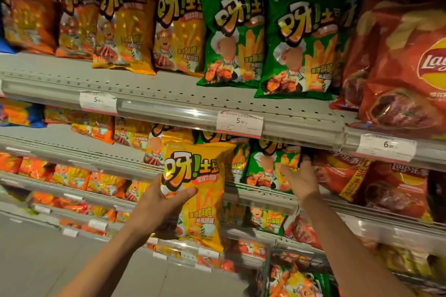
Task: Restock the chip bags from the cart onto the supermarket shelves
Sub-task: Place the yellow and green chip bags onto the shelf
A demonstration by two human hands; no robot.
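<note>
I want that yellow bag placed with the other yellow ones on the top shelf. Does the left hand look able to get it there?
Probably yes. The left hand grips the yellow bag in open air, and bare shelf lies in front of the yellow bags on the top shelf, with nothing between.

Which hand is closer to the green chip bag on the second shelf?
The right hand: its fingers touch the green chip bag. The left hand is off to the bag's left, gripping a yellow chip bag.

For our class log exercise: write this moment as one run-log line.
left hand: holds yellow chip bag | right hand: touches green chip bag
</note>
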